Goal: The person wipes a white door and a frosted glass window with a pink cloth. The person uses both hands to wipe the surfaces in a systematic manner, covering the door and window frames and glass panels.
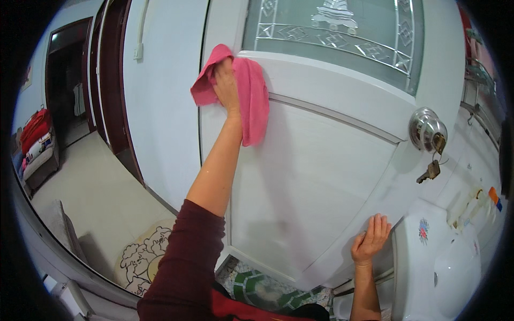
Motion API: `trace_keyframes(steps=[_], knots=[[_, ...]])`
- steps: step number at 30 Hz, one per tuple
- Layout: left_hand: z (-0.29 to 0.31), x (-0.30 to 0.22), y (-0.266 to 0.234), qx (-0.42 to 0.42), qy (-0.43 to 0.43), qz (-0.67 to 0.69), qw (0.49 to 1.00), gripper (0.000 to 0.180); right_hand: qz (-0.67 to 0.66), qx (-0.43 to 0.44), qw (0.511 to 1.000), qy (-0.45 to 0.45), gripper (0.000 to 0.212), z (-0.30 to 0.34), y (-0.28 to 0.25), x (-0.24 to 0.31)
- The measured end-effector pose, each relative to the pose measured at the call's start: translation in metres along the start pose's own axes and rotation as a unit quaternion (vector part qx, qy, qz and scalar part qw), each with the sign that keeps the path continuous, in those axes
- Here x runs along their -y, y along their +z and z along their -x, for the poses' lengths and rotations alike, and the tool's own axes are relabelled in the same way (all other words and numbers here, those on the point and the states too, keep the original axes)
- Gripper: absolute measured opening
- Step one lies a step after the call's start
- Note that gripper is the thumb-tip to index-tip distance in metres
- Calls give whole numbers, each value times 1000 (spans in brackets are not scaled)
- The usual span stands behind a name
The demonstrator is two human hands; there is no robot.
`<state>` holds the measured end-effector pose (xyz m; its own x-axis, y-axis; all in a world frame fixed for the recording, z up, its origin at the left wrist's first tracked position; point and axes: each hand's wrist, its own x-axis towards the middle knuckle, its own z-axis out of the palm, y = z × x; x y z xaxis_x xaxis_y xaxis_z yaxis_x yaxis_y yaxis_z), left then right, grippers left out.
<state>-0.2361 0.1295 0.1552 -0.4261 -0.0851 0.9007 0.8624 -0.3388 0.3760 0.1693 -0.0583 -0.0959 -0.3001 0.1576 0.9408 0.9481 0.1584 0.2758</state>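
Up at the left edge of a white panelled door (pixel 321 160), my left hand (pixel 227 88) presses a pink cloth (pixel 254 101) against the frame of the door. Part of the cloth is folded over the fingertips, and the rest hangs down beside my wrist. Lower right, my right hand (pixel 370 238) holds nothing; its fingers are stretched out, resting against the lower part of the door close to its right edge. Between the hands and further right sits a round metal doorknob (pixel 427 130), with keys (pixel 430 172) dangling from its lock.
A white washbasin (pixel 428 267) stands right beside my right hand. Patterned glass (pixel 332 37) fills the door's upper part. Green and pebbled floor tiles (pixel 262 286) lie below. Leftward are a sheep-patterned mat (pixel 144 259), a sofa (pixel 43 160) and dark doorways.
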Motion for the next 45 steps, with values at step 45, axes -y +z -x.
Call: trace_keyframes(steps=[45], knots=[[137,-206,-83,414,283,338,796,40,-100,-23,993,52,35,-14,-16,9]])
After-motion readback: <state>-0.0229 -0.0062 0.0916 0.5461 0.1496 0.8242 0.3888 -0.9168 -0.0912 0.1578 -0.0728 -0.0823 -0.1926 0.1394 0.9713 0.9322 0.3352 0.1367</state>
